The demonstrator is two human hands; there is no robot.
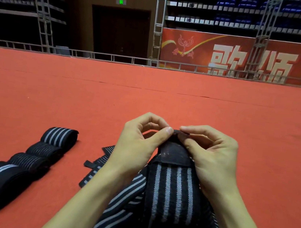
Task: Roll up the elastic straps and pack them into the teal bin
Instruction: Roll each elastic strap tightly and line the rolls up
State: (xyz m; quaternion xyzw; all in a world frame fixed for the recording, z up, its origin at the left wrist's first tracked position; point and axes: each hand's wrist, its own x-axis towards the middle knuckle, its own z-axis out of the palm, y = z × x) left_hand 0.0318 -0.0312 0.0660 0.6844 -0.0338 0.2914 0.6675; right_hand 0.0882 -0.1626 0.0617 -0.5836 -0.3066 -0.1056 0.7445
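left hand (138, 142): curling its fingers, with thumb and forefinger pinching the top edge of the held strap from the 9 o'clock side.
right hand (211, 155): pinching the same edge between thumb and forefinger from the 3 o'clock side, the other fingers curling behind; the two thumbs are sitting close together.
held strap (172, 190): black with four grey stripes, running from the pinch at 12 o'clock down to 6 o'clock between the forearms; its plain black end patch (174, 152) is sitting just under the fingertips.
loose straps (97, 166): lying tangled on the carpet at 8 o'clock of the left hand, partly hiding behind the left forearm.
rolled straps (45, 150): four rolls lying in a touching row, well out at 9 to 8 o'clock of the left hand.
carpet (147, 98): red, stretching away to a railing (114, 58) at 12 o'clock.
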